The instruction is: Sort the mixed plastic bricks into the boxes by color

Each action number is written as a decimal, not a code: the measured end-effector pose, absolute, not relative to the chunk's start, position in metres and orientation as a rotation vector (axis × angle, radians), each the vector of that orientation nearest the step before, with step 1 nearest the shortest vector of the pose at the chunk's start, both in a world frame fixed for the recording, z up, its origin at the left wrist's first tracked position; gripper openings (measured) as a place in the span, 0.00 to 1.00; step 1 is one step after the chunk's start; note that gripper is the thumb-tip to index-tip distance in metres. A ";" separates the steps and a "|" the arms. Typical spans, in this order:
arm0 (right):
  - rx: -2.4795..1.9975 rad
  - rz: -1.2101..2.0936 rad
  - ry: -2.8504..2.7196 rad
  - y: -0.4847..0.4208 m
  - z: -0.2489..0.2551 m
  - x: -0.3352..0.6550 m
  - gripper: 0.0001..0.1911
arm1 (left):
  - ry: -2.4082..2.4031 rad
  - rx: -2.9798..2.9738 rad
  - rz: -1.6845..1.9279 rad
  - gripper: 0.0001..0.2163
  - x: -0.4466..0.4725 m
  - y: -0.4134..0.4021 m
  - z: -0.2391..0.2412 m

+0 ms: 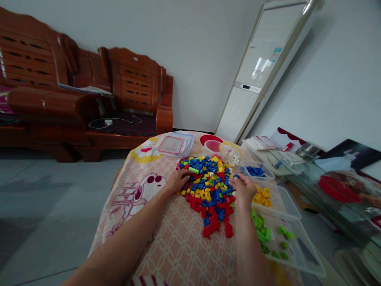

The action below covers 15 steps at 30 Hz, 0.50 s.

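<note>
On the blanket (178,246), tubs (293,216) of blue, yellow, green bricks (262,233) adjoin the pile (210,186).

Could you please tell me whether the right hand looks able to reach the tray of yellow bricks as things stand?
Probably yes. The right hand rests at the right edge of the brick pile, and the tray of yellow bricks lies open just beside it, with nothing visible between them.
</note>
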State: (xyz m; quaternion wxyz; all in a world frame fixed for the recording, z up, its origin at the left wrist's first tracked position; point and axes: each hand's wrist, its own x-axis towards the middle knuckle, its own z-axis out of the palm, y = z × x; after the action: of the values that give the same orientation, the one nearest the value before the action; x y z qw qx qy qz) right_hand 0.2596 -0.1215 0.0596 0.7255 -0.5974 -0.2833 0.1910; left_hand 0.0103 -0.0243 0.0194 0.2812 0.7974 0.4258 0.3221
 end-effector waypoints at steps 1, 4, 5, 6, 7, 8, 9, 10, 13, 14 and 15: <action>-1.301 0.358 -0.556 -0.114 0.067 0.273 0.30 | 1.141 2.133 0.862 0.17 0.010 -0.024 0.019; -1.337 0.221 -0.449 -0.096 0.086 0.308 0.38 | 1.144 2.138 0.861 0.16 0.010 -0.024 0.018; -1.344 0.196 -0.441 -0.093 0.090 0.315 0.37 | 1.146 2.146 0.861 0.16 0.010 -0.023 0.018; -1.349 0.179 -0.435 -0.093 0.090 0.319 0.37 | 1.146 2.153 0.861 0.16 0.010 -0.023 0.018; -1.349 0.167 -0.432 -0.094 0.088 0.319 0.37 | 1.147 2.158 0.863 0.16 0.010 -0.023 0.018; -1.352 0.154 -0.435 -0.097 0.084 0.317 0.36 | 1.144 2.160 0.865 0.16 0.010 -0.023 0.017; -1.357 0.147 -0.450 -0.102 0.077 0.312 0.36 | 1.138 2.160 0.863 0.16 0.010 -0.022 0.017; -1.378 0.129 -0.489 -0.108 0.070 0.304 0.34 | 1.132 2.158 0.862 0.16 0.010 -0.022 0.017; -1.518 0.125 -0.743 -0.128 0.049 0.273 0.23 | 1.109 2.143 0.866 0.17 0.010 -0.022 0.016; -1.563 0.143 -0.857 -0.134 0.044 0.262 0.20 | 1.103 2.140 0.872 0.17 0.010 -0.022 0.016; -1.587 0.164 -0.975 -0.138 0.040 0.251 0.17 | 1.101 2.139 0.879 0.17 0.010 -0.022 0.016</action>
State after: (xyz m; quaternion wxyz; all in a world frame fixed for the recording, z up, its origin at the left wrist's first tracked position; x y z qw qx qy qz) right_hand 0.2512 -0.1379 0.0399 0.5938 -0.6830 -0.4194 0.0706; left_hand 0.0097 -0.0215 0.0158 0.2862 0.8002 0.4119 0.3287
